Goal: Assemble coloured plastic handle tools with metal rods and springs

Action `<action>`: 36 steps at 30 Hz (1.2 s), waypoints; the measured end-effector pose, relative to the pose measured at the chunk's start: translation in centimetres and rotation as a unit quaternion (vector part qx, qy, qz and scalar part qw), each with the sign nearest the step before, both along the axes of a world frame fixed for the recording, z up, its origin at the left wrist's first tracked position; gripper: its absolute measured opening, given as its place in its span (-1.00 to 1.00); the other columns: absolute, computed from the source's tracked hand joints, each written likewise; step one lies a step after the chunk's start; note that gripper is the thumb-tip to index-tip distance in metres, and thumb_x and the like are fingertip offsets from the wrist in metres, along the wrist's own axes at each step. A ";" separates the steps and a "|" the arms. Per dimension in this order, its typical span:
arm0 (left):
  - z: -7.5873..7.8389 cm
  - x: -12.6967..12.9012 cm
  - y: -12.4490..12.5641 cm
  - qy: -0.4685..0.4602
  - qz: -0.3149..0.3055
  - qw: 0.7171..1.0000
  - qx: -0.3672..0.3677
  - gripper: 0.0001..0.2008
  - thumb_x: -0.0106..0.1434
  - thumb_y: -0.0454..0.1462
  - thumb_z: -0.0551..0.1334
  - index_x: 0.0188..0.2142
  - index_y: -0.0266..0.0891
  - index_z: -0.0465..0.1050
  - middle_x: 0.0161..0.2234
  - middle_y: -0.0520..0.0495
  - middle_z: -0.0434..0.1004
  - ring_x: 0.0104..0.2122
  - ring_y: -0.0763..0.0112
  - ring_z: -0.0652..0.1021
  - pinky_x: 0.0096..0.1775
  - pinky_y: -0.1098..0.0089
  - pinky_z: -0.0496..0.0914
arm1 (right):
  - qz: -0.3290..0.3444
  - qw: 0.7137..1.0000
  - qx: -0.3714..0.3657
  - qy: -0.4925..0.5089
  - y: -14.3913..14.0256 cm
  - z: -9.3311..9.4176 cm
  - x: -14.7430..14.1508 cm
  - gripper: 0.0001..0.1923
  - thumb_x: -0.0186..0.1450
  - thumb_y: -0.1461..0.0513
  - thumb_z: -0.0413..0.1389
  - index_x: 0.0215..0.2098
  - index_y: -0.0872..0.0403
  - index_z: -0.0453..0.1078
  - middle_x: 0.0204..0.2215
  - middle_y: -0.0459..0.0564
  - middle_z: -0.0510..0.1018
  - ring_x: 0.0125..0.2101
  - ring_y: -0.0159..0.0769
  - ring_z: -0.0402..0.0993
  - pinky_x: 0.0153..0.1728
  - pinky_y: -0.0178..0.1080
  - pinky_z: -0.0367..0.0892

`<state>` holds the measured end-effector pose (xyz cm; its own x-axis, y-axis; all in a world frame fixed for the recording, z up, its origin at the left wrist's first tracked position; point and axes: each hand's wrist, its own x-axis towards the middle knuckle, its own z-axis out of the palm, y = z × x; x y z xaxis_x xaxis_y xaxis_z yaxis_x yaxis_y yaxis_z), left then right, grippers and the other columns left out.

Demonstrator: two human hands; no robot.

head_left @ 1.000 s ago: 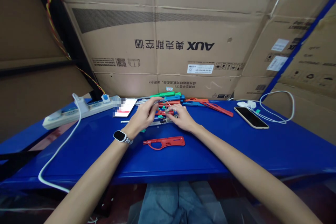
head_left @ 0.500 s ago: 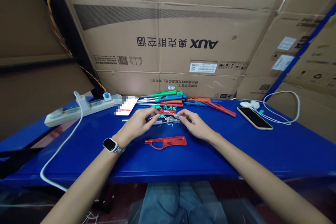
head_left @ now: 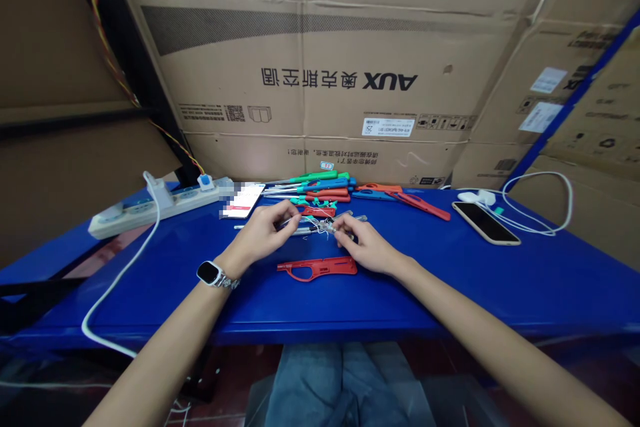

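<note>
My left hand [head_left: 270, 232] is closed in a pinch, close to thin white wires and small silvery parts; what its fingertips hold is too small to name. Opposite it, my right hand [head_left: 369, 240] has thumb and fingers pressed together at the right end of the wired parts [head_left: 323, 224], its exact hold hidden by the fingers. Below both hands lies a red lighter shell half [head_left: 325, 268], its hollow trigger guard toward the left. Just behind the wires sit another red piece [head_left: 320, 211] and small green parts [head_left: 300, 201].
Several long-necked lighters [head_left: 327, 185] are heaped at the back, beside orange, blue and red shells [head_left: 423, 205]. A power strip [head_left: 150, 203] and a lit phone [head_left: 244, 200] are on the left. Another phone [head_left: 486, 223] and a white cable [head_left: 563, 203] lie right. Cardboard [head_left: 320, 40] stands behind.
My right hand has come slightly nearer and lower, its fingertips now lower on the wired parts. My left hand stays almost in place, still pinched. The red shell half is unmoved.
</note>
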<state>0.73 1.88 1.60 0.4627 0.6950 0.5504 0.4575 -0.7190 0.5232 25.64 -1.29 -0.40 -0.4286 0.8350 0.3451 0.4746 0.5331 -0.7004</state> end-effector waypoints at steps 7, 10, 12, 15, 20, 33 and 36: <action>-0.1 -0.2 0.1 0.008 0.005 1.000 -0.004 -0.77 0.38 -0.15 0.12 -0.35 -0.24 0.35 -0.56 0.10 0.36 -0.60 0.55 0.31 -0.54 0.51 0.18 | -0.001 1.000 -0.006 -0.015 -0.2 0.1 0.0 -0.88 0.41 0.16 -0.06 -0.14 0.01 0.25 -0.52 -0.20 0.30 -0.52 -0.37 0.19 -0.44 -0.31 0.13; -0.2 -0.1 0.0 0.005 0.003 1.000 -0.007 -0.78 0.38 -0.16 0.12 -0.34 -0.24 0.35 -0.56 0.10 0.36 -0.62 0.56 0.31 -0.55 0.51 0.19 | -0.002 1.000 -0.011 -0.029 -0.4 0.1 0.0 -0.85 0.40 0.12 -0.03 -0.14 0.01 0.25 -0.55 -0.21 0.27 -0.54 -0.37 0.18 -0.46 -0.31 0.11; -0.3 0.0 0.0 0.003 0.002 1.000 -0.010 -0.79 0.38 -0.16 0.12 -0.34 -0.24 0.35 -0.56 0.10 0.37 -0.63 0.56 0.32 -0.55 0.51 0.19 | -0.002 0.999 -0.011 -0.040 -0.5 0.1 -0.1 -0.81 0.39 0.07 0.01 -0.14 0.00 0.26 -0.60 -0.25 0.21 -0.57 -0.39 0.13 -0.49 -0.32 0.09; -0.1 0.2 -0.1 0.007 0.002 1.000 -0.009 -0.80 0.37 -0.18 0.13 -0.35 -0.23 0.34 -0.60 0.12 0.34 -0.64 0.56 0.33 -0.55 0.51 0.19 | -0.007 0.999 -0.009 -0.038 -0.6 0.2 -0.3 -0.75 0.34 0.01 0.08 -0.16 0.00 0.27 -0.65 -0.28 0.14 -0.62 -0.42 0.07 -0.53 -0.33 0.04; 0.1 -0.1 -0.9 0.033 -0.007 0.999 -0.012 -0.80 0.36 -0.20 0.14 -0.37 -0.24 0.36 -0.62 0.12 0.33 -0.63 0.54 0.33 -0.54 0.50 0.19 | -0.001 0.999 -0.040 -0.008 -1.0 0.9 -0.1 -0.77 0.32 0.03 0.09 -0.27 0.01 0.31 -0.62 -0.25 0.18 -0.62 -0.44 0.04 -0.56 -0.34 0.01; -1.3 -0.5 -3.8 0.159 0.026 0.986 -0.039 -0.77 0.37 -0.17 0.12 -0.37 -0.20 0.42 -0.48 0.02 0.49 -0.50 0.41 0.45 -0.45 0.43 0.23 | -0.044 0.984 0.030 -0.171 -1.7 0.1 -0.7 -0.61 0.31 -0.05 0.14 -0.46 0.06 0.29 -0.53 -0.11 0.35 -0.36 -0.27 0.26 -0.21 -0.18 0.11; -1.4 -0.3 -3.5 0.167 0.040 0.985 -0.031 -0.77 0.37 -0.17 0.11 -0.36 -0.21 0.42 -0.43 -0.01 0.50 -0.45 0.38 0.47 -0.41 0.41 0.26 | -0.044 0.985 0.018 -0.167 -1.6 0.1 -0.9 -0.64 0.29 -0.04 0.18 -0.45 0.06 0.35 -0.55 -0.14 0.34 -0.35 -0.28 0.27 -0.19 -0.18 0.09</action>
